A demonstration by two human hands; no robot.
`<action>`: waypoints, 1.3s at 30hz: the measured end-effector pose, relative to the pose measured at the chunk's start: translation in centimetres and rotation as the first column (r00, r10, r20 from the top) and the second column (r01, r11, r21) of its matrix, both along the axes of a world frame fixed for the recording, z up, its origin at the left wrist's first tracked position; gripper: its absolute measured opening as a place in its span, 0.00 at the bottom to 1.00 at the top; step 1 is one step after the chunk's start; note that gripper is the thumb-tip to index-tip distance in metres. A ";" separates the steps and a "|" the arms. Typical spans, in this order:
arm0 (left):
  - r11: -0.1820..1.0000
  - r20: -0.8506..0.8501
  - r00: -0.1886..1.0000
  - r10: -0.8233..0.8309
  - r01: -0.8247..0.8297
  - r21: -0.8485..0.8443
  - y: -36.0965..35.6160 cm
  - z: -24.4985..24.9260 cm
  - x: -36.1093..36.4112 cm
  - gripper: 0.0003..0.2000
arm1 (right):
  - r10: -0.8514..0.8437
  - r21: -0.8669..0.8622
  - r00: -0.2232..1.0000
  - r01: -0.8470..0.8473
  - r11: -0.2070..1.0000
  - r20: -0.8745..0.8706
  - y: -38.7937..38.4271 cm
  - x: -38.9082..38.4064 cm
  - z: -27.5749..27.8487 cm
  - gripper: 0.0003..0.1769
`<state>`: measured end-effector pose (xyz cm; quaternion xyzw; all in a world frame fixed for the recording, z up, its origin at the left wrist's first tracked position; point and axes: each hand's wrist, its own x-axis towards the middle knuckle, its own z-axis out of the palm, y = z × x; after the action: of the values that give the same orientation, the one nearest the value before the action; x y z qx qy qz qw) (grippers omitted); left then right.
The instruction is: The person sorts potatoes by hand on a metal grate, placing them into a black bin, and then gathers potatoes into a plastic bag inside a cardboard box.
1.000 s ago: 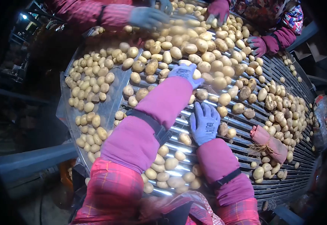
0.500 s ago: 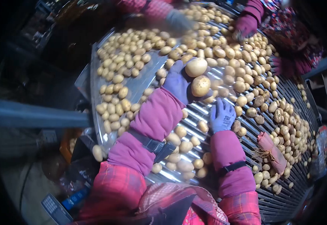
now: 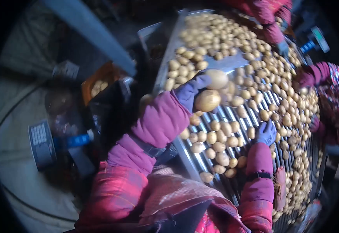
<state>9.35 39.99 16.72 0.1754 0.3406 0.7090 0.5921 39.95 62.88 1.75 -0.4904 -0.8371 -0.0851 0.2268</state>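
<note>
Two large potatoes (image 3: 207, 101) rest in my left hand (image 3: 189, 91), which wears a purple glove and is closed around them above the left side of the slatted sorting table (image 3: 185, 151). My right hand (image 3: 266, 133), gloved alike, lies low over the slats with its fingers stretched out and apart. Just beyond its fingertips sits a small potato (image 3: 264, 115); whether they touch is hard to tell. A loose group of potatoes (image 3: 219, 147) lies on the bars between my two hands.
Co-workers' gloved hands (image 3: 283, 49) reach over the potatoes at the far side and right. A rolled pink sack (image 3: 280, 188) lies right of my right forearm. Left of the table are a metal beam (image 3: 95, 37), an orange crate (image 3: 91, 87) and a scale (image 3: 42, 143).
The view has swung left, so the table appears farther right and the crate and scale show. My left hand still holds both potatoes, now toward the table's left edge. My right hand remains over the slats.
</note>
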 end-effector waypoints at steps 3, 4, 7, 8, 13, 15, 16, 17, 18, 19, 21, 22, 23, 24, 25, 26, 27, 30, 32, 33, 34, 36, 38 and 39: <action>0.955 0.066 0.954 0.292 -0.287 -0.079 -8.1 -1.7 -2.9 0.26 | -0.012 0.003 0.996 0.012 1.000 0.084 1.1 1.0 -1.3 0.22; 0.927 0.030 0.927 0.374 -0.372 -0.049 -11.1 -2.5 -4.0 0.26 | -0.014 -0.026 0.996 0.016 1.000 0.086 1.6 1.2 -1.5 0.23; 0.820 -0.076 0.849 0.523 -0.526 -0.224 -19.8 -4.5 -6.1 0.26 | -0.074 -0.115 0.985 0.092 0.989 0.154 2.5 1.6 -1.8 0.25; 0.786 -0.077 0.831 0.552 -0.549 -0.285 -21.9 -5.1 -6.7 0.25 | -0.096 -0.104 0.977 0.117 0.988 0.188 3.1 2.0 -2.2 0.26; 0.602 -0.212 0.722 0.658 -0.674 -0.428 -27.8 -8.6 -7.4 0.23 | -0.050 -0.053 0.980 0.061 0.997 0.190 4.7 3.1 -3.5 0.26; 0.580 -0.080 0.676 0.732 -0.681 -0.446 -28.7 -10.5 -7.9 0.22 | -0.066 -0.041 0.979 0.075 0.996 0.194 5.5 3.6 -4.1 0.25; 0.566 0.047 0.618 0.785 -0.683 -0.462 -29.0 -11.1 -8.1 0.22 | -0.073 -0.049 0.978 0.084 0.995 0.197 5.6 3.6 -4.1 0.25; 0.510 0.072 0.562 0.824 -0.680 -0.527 -29.2 -11.8 -8.3 0.21 | -0.068 -0.047 0.977 0.079 0.996 0.203 5.7 3.7 -4.2 0.25; 0.507 0.078 0.557 0.827 -0.679 -0.531 -29.5 -12.1 -8.2 0.21 | -0.081 -0.028 0.976 0.089 0.996 0.204 5.8 3.7 -4.3 0.25; 0.480 0.071 0.535 0.842 -0.681 -0.553 -30.0 -12.5 -8.1 0.21 | -0.096 -0.009 0.974 0.100 0.995 0.206 5.9 3.8 -4.3 0.25; 0.419 0.067 0.479 0.875 -0.682 -0.600 -30.6 -13.2 -8.2 0.21 | -0.071 -0.017 0.978 0.076 0.997 0.196 5.7 3.6 -4.3 0.26; 0.473 0.099 0.520 0.849 -0.662 -0.581 -31.9 -15.0 -8.3 0.21 | -0.055 -0.024 0.981 0.060 0.998 0.186 5.6 3.8 -4.2 0.26; 0.473 -0.154 0.613 0.775 -0.724 -0.502 -32.8 -16.4 -8.3 0.23 | -0.083 -0.039 0.978 0.092 0.995 0.192 6.6 4.3 -4.9 0.27; 0.520 -0.391 0.654 0.648 -0.755 -0.400 -33.3 -18.3 -8.4 0.24 | -0.032 -0.046 0.971 0.044 0.998 0.235 6.5 4.3 -4.5 0.28; 0.503 -0.495 0.661 0.564 -0.750 -0.429 -36.4 -21.6 -9.3 0.25 | -0.048 -0.069 0.979 0.063 0.996 0.197 4.6 3.1 -2.9 0.27; 0.480 -0.596 0.650 0.471 -0.756 -0.445 -38.1 -24.3 -10.2 0.25 | -0.108 -0.028 0.967 0.118 0.993 0.230 3.5 2.2 -2.3 0.26; 0.356 -0.550 0.588 0.593 -0.804 -0.476 -35.1 -20.6 -10.2 0.25 | -0.066 0.011 0.972 0.065 0.998 0.224 4.3 3.1 -3.4 0.24; 0.291 -0.817 0.383 0.431 -0.916 -0.276 -28.3 -10.4 -8.4 0.21 | -0.077 0.016 0.989 0.076 0.997 0.128 2.0 1.4 -2.2 0.23; 0.388 -0.697 0.425 0.578 -0.894 -0.223 -21.5 -6.4 -4.6 0.21 | -0.101 -0.052 0.986 0.108 0.993 0.131 0.7 0.3 -0.5 0.21; 0.508 -0.949 0.106 0.296 -0.859 0.062 -19.4 -6.2 -3.9 0.21 | -0.068 -0.010 0.994 0.069 0.998 0.086 0.7 0.4 -0.7 0.21; 0.669 -0.944 -0.327 0.051 -0.690 0.275 -17.7 -5.9 -3.0 0.20 | -0.081 -0.007 0.991 0.083 0.997 0.108 0.6 0.4 -0.7 0.22; 0.869 -0.954 -0.285 0.091 -0.445 0.216 -13.6 -5.1 0.6 0.22 | -0.113 -0.068 0.986 0.122 0.990 0.124 0.7 0.1 -0.8 0.22; 0.977 -0.972 -0.206 0.112 -0.157 0.146 -10.6 -4.9 4.9 0.24 | -0.010 -0.133 0.996 0.022 0.991 0.089 0.8 0.8 -0.1 0.23; 0.996 -0.972 -0.223 0.076 -0.025 0.084 -9.7 -5.0 6.7 0.24 | 0.095 -0.320 0.995 -0.086 0.943 0.012 2.0 2.2 0.0 0.23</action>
<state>16.02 30.28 11.75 0.6587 0.6702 0.3345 0.0714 42.14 64.92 1.79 -0.4804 -0.8646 0.0552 0.1366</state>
